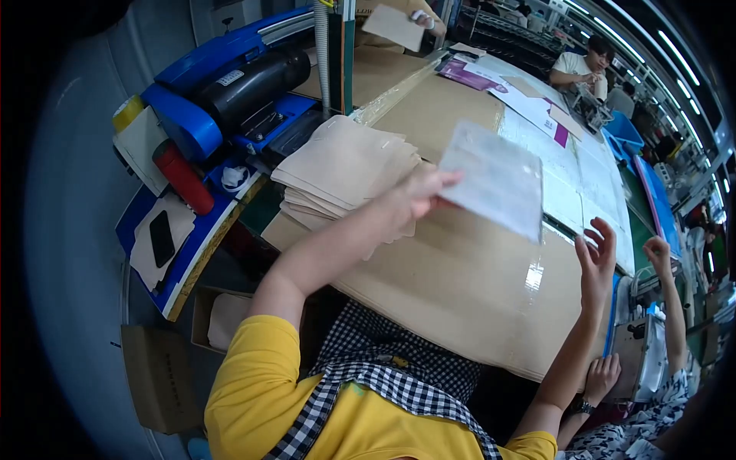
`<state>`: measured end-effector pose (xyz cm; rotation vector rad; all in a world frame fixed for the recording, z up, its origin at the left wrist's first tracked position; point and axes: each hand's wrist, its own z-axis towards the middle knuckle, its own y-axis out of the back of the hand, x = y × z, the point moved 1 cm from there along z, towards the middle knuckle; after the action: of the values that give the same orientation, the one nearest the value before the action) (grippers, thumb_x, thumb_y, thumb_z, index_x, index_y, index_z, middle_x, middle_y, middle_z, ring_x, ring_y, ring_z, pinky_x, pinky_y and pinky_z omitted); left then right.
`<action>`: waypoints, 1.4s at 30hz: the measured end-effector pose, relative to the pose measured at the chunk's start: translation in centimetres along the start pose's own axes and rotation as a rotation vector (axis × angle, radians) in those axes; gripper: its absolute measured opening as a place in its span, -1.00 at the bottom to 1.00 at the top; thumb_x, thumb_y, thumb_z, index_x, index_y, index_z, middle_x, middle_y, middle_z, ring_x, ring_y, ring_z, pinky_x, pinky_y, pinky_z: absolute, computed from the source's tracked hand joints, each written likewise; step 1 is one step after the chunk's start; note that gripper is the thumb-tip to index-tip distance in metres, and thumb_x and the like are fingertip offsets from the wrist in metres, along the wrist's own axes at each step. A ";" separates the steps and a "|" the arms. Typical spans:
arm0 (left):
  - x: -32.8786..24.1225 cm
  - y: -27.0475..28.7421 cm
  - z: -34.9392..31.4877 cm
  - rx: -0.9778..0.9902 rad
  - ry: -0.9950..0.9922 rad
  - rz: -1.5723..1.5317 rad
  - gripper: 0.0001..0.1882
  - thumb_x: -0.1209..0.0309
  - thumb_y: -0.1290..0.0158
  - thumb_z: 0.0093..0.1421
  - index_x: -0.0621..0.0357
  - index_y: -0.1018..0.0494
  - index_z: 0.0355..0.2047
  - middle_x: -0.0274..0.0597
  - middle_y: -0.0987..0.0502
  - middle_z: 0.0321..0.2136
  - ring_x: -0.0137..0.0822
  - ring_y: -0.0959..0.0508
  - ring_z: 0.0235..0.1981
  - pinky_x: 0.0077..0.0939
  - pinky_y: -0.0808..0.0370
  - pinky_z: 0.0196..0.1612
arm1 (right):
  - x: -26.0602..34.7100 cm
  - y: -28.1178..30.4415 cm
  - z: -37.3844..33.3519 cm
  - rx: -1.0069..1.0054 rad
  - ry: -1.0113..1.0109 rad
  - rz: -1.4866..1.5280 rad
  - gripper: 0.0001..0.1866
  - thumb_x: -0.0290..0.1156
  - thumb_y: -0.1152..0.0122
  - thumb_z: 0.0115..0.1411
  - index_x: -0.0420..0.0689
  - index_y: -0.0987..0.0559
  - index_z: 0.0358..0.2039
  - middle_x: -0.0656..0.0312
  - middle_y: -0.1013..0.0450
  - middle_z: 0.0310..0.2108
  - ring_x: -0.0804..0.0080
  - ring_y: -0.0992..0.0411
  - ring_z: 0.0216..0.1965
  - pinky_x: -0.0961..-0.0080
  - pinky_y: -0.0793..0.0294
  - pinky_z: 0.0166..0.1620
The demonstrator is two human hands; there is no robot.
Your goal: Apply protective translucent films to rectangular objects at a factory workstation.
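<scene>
My left hand (426, 188) pinches the left edge of a whitish, see-through-looking rectangular sheet (498, 180), blurred by motion and held up over the tabletop. Its thumb and fingers are closed on that edge. To the right, my right hand (598, 261) is raised with fingers bent and apart, holding nothing. Under and beyond my left forearm lies a tall, uneven stack of beige leather-like sheets (345, 161) with rounded corners. Both hands are above a brown cardboard-covered table (460, 284) patched with clear tape.
At the left stands a blue machine with a black cylinder (257, 80), beside a red bottle (182, 176) and a phone (161, 239). White-and-purple boards (529, 107) cover the far table. A co-worker's hand (603, 377) is close by my right forearm; other people work farther back.
</scene>
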<state>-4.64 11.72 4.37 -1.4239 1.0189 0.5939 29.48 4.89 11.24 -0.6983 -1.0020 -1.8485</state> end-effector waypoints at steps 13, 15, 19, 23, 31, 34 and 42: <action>-10.6 10.4 1.8 -0.603 -0.474 1.086 -0.71 0.26 -0.10 0.09 0.26 -0.46 -0.32 -0.01 -0.49 -0.36 -0.12 -0.49 -0.35 -0.33 -0.43 -0.30 | 2.1 -2.0 -7.5 0.211 -0.131 0.153 -0.53 -0.54 -0.22 0.12 -0.19 -0.38 0.07 0.09 -0.38 -0.01 0.30 -0.40 -0.09 0.49 -0.44 -0.06; -8.3 9.8 -1.2 -0.581 -0.523 1.484 -0.82 0.33 -0.09 0.06 0.20 -0.52 -0.43 -0.10 -0.57 -0.47 -0.17 -0.52 -0.45 -0.35 -0.43 -0.36 | 2.1 -2.5 -8.8 0.245 -0.197 0.207 -0.57 -0.57 -0.21 0.12 -0.22 -0.41 0.03 0.11 -0.41 -0.04 0.34 -0.41 -0.11 0.52 -0.43 -0.06; -4.3 12.0 -3.2 -0.491 -0.607 1.782 -0.84 0.36 -0.09 0.07 0.22 -0.46 -0.47 -0.20 -0.55 -0.48 -0.27 -0.48 -0.49 -0.47 -0.41 -0.32 | 2.8 -5.4 -11.2 0.399 -0.270 0.319 -0.63 -0.58 -0.19 0.14 -0.25 -0.44 -0.01 0.13 -0.42 -0.08 0.39 -0.43 -0.15 0.56 -0.42 -0.08; -6.5 11.6 -2.7 -0.313 -0.458 1.549 -0.88 0.44 -0.05 0.14 0.25 -0.46 -0.45 -0.25 -0.50 -0.52 -0.36 -0.41 -0.51 -0.53 -0.39 -0.33 | 3.0 -7.1 -12.1 0.428 -0.363 0.412 -0.65 -0.53 -0.18 0.17 -0.26 -0.45 -0.01 0.10 -0.42 -0.06 0.39 -0.43 -0.13 0.57 -0.42 -0.07; 0.7 -1.8 -7.2 0.138 -0.229 1.127 -0.70 0.29 0.04 0.30 0.29 -0.47 -0.13 -0.27 -0.50 -0.36 -0.48 -0.44 -0.42 -0.66 -0.41 -0.32 | 0.9 -10.2 -13.9 0.253 -0.852 0.818 -0.52 -0.44 -0.10 0.26 -0.27 -0.31 0.17 0.03 -0.39 0.03 0.40 -0.41 -0.06 0.57 -0.42 -0.01; 7.2 -3.3 -9.0 0.311 -0.465 1.371 -0.54 0.23 0.03 0.26 0.31 -0.34 0.04 0.06 -0.32 0.11 -0.08 -0.33 0.12 -0.25 -0.25 0.20 | -0.5 -9.6 -14.5 0.096 -0.959 0.909 -0.48 -0.44 -0.09 0.27 -0.26 -0.26 0.22 0.01 -0.36 0.06 0.44 -0.42 -0.10 0.61 -0.45 -0.05; 12.2 -2.4 -12.5 0.427 -0.699 1.523 -0.56 0.30 0.06 0.26 0.32 -0.33 0.07 0.08 -0.30 0.15 -0.04 -0.23 0.22 -0.23 -0.11 0.30 | 2.4 -4.5 -15.9 0.187 -0.766 0.142 -0.56 -0.45 -0.13 0.24 -0.26 -0.39 0.13 0.07 -0.50 -0.21 0.53 -0.45 -0.33 0.75 -0.45 -0.29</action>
<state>0.59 -3.41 -2.95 0.2155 1.3731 1.6578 23.41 -8.53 3.38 -1.3691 -1.5310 -1.3408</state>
